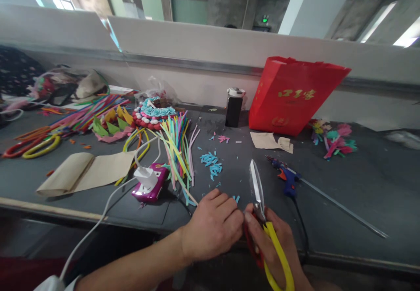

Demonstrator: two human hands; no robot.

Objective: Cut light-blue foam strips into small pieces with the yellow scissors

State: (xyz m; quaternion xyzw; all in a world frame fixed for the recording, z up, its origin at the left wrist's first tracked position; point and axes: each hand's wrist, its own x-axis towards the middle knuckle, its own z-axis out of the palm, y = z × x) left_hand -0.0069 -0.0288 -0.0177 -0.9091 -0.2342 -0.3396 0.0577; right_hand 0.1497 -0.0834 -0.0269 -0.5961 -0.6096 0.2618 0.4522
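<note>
My right hand (284, 232) is closed round a pair of scissors (257, 186) with one red and one yellow handle. The blades point away from me and look nearly together. Just to their left, my left hand (215, 225) is curled, knuckles up, at the table's front edge. Whatever its fingers may hold is hidden. Beyond that hand lie short cut blue pieces (211, 164), with a few pink bits (223, 139) farther back. A bundle of fuzzy coloured pipe cleaners (177, 146) spreads out to the left, one end reaching close to my left hand.
A blue glue gun (288, 179) with a long clear stick lies at right. Behind stand a red paper bag (295, 98) and a bottle (234, 109). At left are a purple power strip (154, 186), a paper roll (72, 173), and other scissors (41, 146). A white cable crosses the edge.
</note>
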